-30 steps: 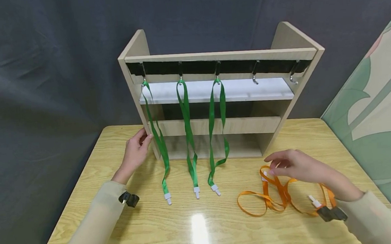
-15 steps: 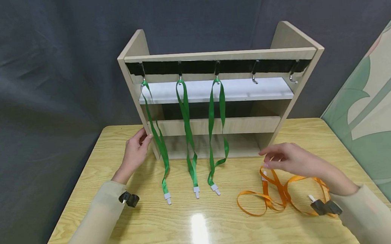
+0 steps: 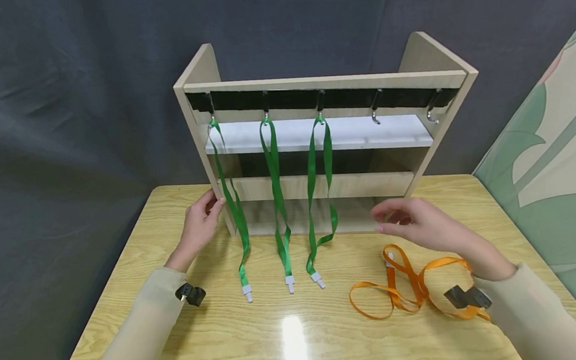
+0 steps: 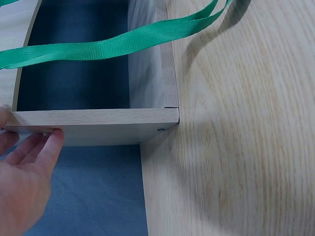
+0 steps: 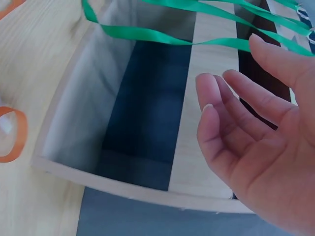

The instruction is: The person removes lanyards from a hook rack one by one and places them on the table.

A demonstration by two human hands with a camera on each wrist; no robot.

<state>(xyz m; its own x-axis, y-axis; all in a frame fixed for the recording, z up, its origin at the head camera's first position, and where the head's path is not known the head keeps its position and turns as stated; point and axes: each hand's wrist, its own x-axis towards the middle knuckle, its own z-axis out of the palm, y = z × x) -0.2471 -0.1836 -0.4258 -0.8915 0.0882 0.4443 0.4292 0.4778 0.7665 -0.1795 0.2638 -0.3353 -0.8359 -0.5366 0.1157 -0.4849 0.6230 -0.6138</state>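
Note:
My left hand (image 3: 198, 228) pinches the left side panel (image 4: 93, 117) of a pale wooden shelf unit (image 3: 316, 187), thumb at the front edge and fingers on the outer face. Three green lanyards (image 3: 239, 222) hang from metal hooks on the shelf's black strip (image 3: 347, 98), their white clips low in front. In front of the shelf's right side, my right hand (image 3: 424, 225) hovers with loosely bent fingers and nothing in them. Below it, orange lanyards (image 3: 418, 288) lie looped on the table; the right wrist and sleeve hide part of them.
Two hooks (image 3: 375, 118) at the right of the strip carry nothing. A white board (image 3: 365, 133) lies inside the shelf. Behind stands a dark curtain (image 3: 302, 23), and a floral panel (image 3: 544, 184) borders the wood-grain table (image 3: 219, 341) on the right.
My right hand has risen from above the orange lanyards and moved forward and left toward the shelf, with nothing in it. The left hand has stayed on the side panel.

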